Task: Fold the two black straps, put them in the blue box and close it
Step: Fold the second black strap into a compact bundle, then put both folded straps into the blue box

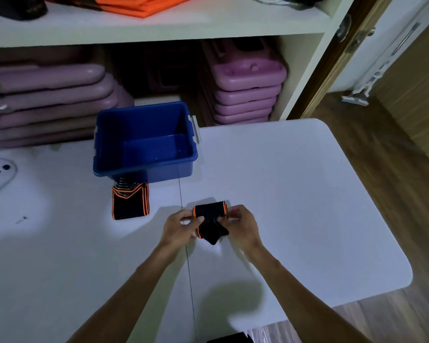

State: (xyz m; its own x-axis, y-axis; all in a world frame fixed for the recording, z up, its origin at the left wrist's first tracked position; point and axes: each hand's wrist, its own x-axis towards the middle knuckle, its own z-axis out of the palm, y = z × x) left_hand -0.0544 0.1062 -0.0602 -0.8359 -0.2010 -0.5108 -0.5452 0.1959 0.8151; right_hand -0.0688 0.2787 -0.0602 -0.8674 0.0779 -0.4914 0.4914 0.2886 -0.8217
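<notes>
Head view: both hands meet over the white table (295,194), each pinching one end of the second black strap (210,220). The left hand (181,227) grips its orange-edged left side, and the right hand (242,225) holds the right side with fingers curled onto the fabric. A loose black corner hangs down between the two wrists, so the fold looks unfinished.

Ahead and to the left of the left hand lies the first strap (130,203), folded into a flat bundle and touching the near wall of the blue box (144,164). The box stands open and looks empty. No lid can be made out in this view.

The main risk is springback: if either pinch loosens before the hanging corner is tucked, the elastic bundle will likely unroll. Carrying it forward over the first strap could nudge that bundle open too. Lifting both bundles at once with one hand each may let layers fan apart before they reach the box.
</notes>
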